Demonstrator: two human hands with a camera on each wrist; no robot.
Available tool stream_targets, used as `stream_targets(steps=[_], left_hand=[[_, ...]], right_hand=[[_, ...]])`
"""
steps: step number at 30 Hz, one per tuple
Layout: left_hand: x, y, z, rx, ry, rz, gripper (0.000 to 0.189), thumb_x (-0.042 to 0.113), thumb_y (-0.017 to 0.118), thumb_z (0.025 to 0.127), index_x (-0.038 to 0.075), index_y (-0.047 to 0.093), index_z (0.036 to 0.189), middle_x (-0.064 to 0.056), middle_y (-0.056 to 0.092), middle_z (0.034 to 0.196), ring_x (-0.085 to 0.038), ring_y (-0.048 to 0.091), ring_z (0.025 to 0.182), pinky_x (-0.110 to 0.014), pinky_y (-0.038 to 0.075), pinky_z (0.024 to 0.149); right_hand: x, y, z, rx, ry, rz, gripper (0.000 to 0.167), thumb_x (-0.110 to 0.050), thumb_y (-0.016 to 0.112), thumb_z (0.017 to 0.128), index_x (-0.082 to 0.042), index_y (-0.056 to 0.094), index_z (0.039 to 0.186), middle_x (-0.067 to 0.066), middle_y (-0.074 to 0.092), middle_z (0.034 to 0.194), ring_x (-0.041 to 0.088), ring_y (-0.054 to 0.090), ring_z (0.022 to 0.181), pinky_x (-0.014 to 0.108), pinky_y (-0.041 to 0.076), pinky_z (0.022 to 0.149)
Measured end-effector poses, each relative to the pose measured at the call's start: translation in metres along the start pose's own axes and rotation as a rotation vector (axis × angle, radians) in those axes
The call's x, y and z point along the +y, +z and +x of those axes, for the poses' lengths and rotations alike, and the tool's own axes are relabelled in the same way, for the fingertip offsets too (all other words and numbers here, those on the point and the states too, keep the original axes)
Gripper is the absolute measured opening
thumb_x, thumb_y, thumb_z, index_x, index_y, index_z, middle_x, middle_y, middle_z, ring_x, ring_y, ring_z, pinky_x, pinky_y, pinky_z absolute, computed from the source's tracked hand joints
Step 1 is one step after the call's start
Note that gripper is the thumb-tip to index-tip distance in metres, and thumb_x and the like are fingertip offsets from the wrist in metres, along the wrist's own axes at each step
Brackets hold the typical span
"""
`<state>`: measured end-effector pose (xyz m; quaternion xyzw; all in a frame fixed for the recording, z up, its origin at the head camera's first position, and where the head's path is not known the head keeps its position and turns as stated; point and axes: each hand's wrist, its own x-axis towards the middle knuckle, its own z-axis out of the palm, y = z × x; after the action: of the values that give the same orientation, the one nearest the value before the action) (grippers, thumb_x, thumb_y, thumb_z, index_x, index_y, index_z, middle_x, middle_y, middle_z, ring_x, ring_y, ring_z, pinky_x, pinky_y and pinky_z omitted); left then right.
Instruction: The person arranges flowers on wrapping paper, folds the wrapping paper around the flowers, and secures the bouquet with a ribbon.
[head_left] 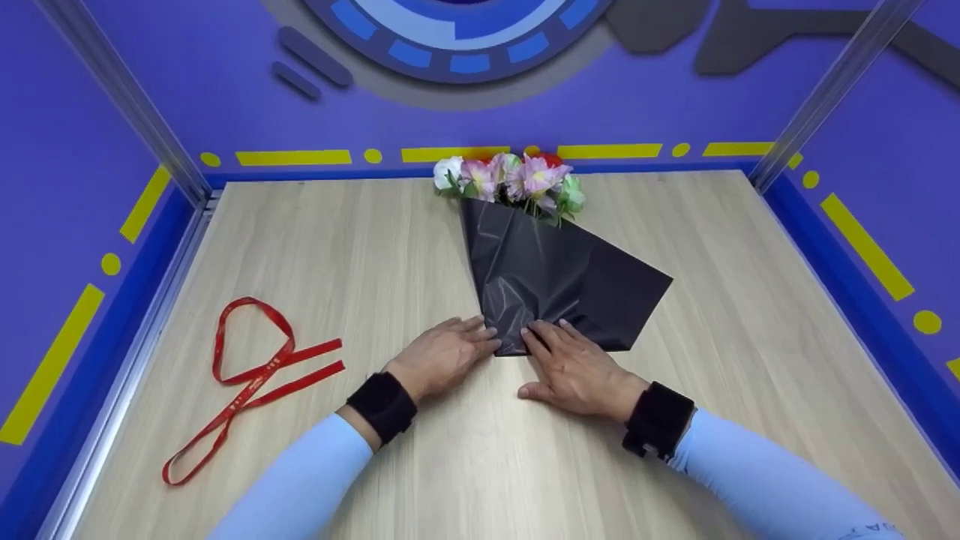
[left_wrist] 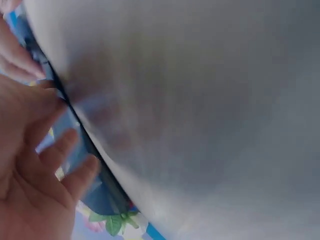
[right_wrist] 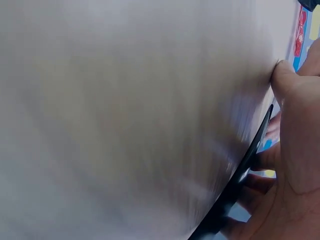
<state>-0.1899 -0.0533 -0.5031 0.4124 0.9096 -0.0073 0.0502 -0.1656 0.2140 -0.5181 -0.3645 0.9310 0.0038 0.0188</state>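
Walls, 9, 12 and 3 o'clock: blue-violet panels [head_left: 675, 112] with yellow markings; they bound the work area on three sides.

Table [head_left: 322, 240]: flat, pale wood-grain top, with bare margin at 9 and 3 o'clock of the wrap.

Wrap [head_left: 555, 262]: black, creased sheet near mid-table, mouth at 12 o'clock, loose corner at 3, narrow end at 6. Expect a light, limp, slippery material that creases readily and may spring open if released. Recommended hold: the narrow end, layers pressed together.

Ribbon [head_left: 262, 379]: red, looped, well apart from the wrap at 8 o'clock; probably soft.

Flowers [head_left: 525, 180]: protrude from the mouth; treat petals as delicate.

Hands: apart, fingers extended. The left hand [head_left: 446, 356] touches the wrap's edge at 7 o'clock; the right hand [head_left: 574, 371] presses at 6.
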Motion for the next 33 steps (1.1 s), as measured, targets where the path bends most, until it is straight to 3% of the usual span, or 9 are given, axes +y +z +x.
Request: stream_targets(steps=[4, 9, 13, 17, 21, 26, 30, 33], left_hand=[[0.000, 0.000, -0.004, -0.053, 0.045, -0.003, 0.047, 0.017, 0.044, 0.110, 0.015, 0.046, 0.157, -0.002, 0.043, 0.162, -0.026, 0.034, 0.153, -0.046, 0.032, 0.122], [0.002, 0.000, -0.005, -0.060, 0.056, -0.015, 0.046, 0.014, 0.044, 0.109, 0.010, 0.046, 0.155, -0.008, 0.045, 0.160, -0.026, 0.036, 0.152, -0.046, 0.032, 0.122], [0.003, -0.001, -0.006, -0.068, 0.057, -0.025, 0.044, 0.015, 0.044, 0.109, 0.011, 0.049, 0.153, -0.007, 0.046, 0.160, -0.025, 0.035, 0.152, -0.048, 0.031, 0.122], [0.005, -0.003, -0.007, -0.081, 0.058, -0.062, 0.046, 0.015, 0.044, 0.109, 0.012, 0.047, 0.155, -0.006, 0.044, 0.161, -0.024, 0.033, 0.153, -0.048, 0.029, 0.123], [0.005, -0.003, -0.007, -0.035, 0.043, -0.170, 0.042, 0.010, 0.044, 0.108, 0.006, 0.047, 0.150, -0.010, 0.050, 0.156, -0.024, 0.037, 0.151, -0.046, 0.028, 0.124], [0.001, -0.004, -0.003, 0.039, 0.018, -0.286, 0.023, 0.006, 0.045, 0.107, 0.007, 0.049, 0.130, -0.010, 0.064, 0.140, -0.024, 0.055, 0.136, -0.042, 0.032, 0.122], [-0.002, -0.003, 0.006, 0.064, -0.068, -0.365, 0.017, 0.009, 0.049, 0.105, 0.011, 0.052, 0.122, -0.006, 0.071, 0.127, -0.024, 0.067, 0.117, -0.038, 0.050, 0.105], [-0.003, -0.003, 0.015, 0.114, -0.130, -0.401, 0.016, 0.011, 0.053, 0.105, 0.013, 0.055, 0.120, -0.005, 0.073, 0.117, -0.023, 0.070, 0.107, -0.037, 0.056, 0.091]], right_hand=[[0.002, 0.000, -0.001, 0.017, -0.005, -0.003, 0.093, -0.070, 0.048, 0.099, 0.003, 0.040, 0.156, 0.024, 0.044, 0.156, 0.033, 0.039, 0.148, 0.057, 0.029, 0.121], [-0.001, 0.000, -0.001, 0.029, -0.012, -0.020, 0.091, -0.069, 0.048, 0.099, 0.001, 0.039, 0.157, 0.024, 0.045, 0.156, 0.035, 0.040, 0.147, 0.060, 0.027, 0.121], [-0.008, 0.000, -0.003, 0.016, -0.024, -0.083, 0.088, -0.070, 0.042, 0.101, -0.002, 0.040, 0.157, 0.022, 0.041, 0.160, 0.038, 0.038, 0.149, 0.064, 0.023, 0.121], [-0.016, -0.001, -0.003, 0.031, -0.079, -0.168, 0.088, -0.070, 0.036, 0.102, -0.001, 0.043, 0.156, 0.019, 0.040, 0.162, 0.037, 0.036, 0.151, 0.059, 0.022, 0.123], [-0.023, -0.001, -0.003, 0.037, -0.148, -0.166, 0.085, -0.069, 0.035, 0.103, -0.004, 0.042, 0.157, 0.017, 0.043, 0.160, 0.034, 0.038, 0.150, 0.055, 0.025, 0.124], [-0.026, 0.001, -0.001, 0.005, -0.153, -0.106, 0.083, -0.070, 0.035, 0.103, -0.009, 0.039, 0.160, 0.012, 0.044, 0.160, 0.034, 0.036, 0.150, 0.061, 0.028, 0.120], [-0.026, 0.001, 0.000, -0.015, -0.133, -0.061, 0.083, -0.070, 0.036, 0.102, -0.012, 0.039, 0.160, 0.012, 0.044, 0.159, 0.034, 0.033, 0.151, 0.065, 0.027, 0.118], [-0.025, 0.001, 0.000, -0.026, -0.123, -0.031, 0.082, -0.070, 0.038, 0.102, -0.012, 0.040, 0.160, 0.012, 0.044, 0.159, 0.034, 0.032, 0.152, 0.066, 0.026, 0.119]])
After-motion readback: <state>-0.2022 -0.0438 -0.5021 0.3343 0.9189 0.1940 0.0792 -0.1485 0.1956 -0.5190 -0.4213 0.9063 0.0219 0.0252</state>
